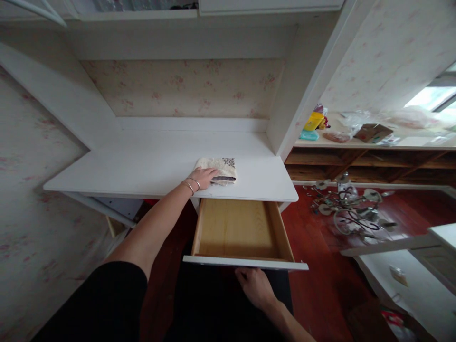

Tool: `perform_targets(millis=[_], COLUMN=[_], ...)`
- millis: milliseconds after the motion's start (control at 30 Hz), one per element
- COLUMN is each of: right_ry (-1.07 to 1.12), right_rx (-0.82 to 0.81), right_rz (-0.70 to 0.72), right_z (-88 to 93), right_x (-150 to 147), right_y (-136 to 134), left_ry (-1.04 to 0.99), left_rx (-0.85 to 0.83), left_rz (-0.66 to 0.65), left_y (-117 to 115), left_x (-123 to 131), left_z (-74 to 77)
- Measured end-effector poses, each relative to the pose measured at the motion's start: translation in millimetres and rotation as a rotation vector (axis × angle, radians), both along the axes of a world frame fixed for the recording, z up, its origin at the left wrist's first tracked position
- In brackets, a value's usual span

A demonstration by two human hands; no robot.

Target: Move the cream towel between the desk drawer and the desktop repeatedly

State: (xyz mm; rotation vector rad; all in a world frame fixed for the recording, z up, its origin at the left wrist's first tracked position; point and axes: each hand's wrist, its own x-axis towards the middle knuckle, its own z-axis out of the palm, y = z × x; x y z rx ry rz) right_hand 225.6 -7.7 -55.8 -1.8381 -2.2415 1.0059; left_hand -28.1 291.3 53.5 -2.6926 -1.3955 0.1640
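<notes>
My L hand (204, 178) atop cloth (225, 167), R hand (254, 285) curled at drawer front (245, 262); can't tell grip, either. Open drawer (235, 228) btwn me & desk (149, 161); chandelier (367, 213) on flr (313, 266).

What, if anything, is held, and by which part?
Left hand lies on the folded cloth, at its left side; right hand is at the drawer front. Whether either grips cannot be told.

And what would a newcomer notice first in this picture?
Probably the open drawer, pulled out beneath the white desktop. The left hand rests on a folded cloth near the desktop's front edge, and what looks like a chandelier lies on the red floor to the right.
</notes>
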Motion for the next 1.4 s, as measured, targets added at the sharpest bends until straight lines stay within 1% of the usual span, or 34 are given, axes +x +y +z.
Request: perform_targets(millis=[67, 200, 300, 367, 433, 533, 633, 700, 800, 1000, 1067, 1167, 1233, 1300, 1400], right_ry=[0.013, 0.035, 0.054, 0.075, 0.095, 0.109, 0.113, 0.125, 0.14, 0.158, 0.17, 0.192, 0.2, 0.203, 0.206], right_rx=[-0.003, -0.021, -0.035, -0.04, -0.043, -0.06, -0.077, -0.078, -0.084, -0.084, -0.092, -0.098, -0.105, -0.113, -0.123], right_rz=[0.009, 0.009, -0.006, -0.017, -0.034, -0.052, -0.041, -0.028, -0.018, 0.001, -0.014, -0.048, -0.058, -0.051, -0.039], right_z=[0.1, -1.2, -3.1, -4.9, -7.1, -10.0, -11.2, -11.3, -10.9, -8.0, -7.9, -8.8, -8.9, -7.9, -6.2], right_x=[1.2, 3.2, 3.7, 3.9, 4.2, 4.8, 5.7, 6.6, 8.2, 10.1, 9.8, 9.4, 9.6, 10.0, 10.5], right_y=[-7.0, -19.5, -27.1, -31.2, -34.2, -36.0, -35.2, -34.1, -32.5, -31.6, -32.8, -35.0, -35.7, -35.6, -35.2], left_ry=[0.019, 0.034, 0.014, -0.006, -0.022, -0.033, -0.04, -0.049, -0.053, -0.049, -0.05, -0.035, -0.032, -0.039, -0.061], left_rx=[0.051, 0.139, 0.149, 0.132, 0.11, 0.092, 0.089, 0.092, 0.11, 0.143, 0.16, 0.154, 0.137, 0.13, 0.123], left_rz=[0.025, 0.133, 0.181, 0.186, 0.171, 0.129, 0.099, 0.081, 0.066, 0.066, 0.049, -0.005, -0.036, -0.044, -0.048], left_y=[-4.0, -8.4, -11.9, -17.7, -28.2, -51.0, -74.3, -85.0, -89.7, -77.5, -75.6, -76.5, -80.8, -90.4, -115.3], left_x=[8.1, 24.7, 33.2, 36.4, 37.7, 36.6, 33.4, 32.1, 33.0, 40.0, 40.8, 39.5, 38.9, 40.7, 49.2], left_z=[-1.9, -4.8, -2.6, 0.4, 3.2, 4.5, 2.0, -1.9, -10.6, -27.7, -29.0, -24.9, -20.2, -16.9, -19.7])
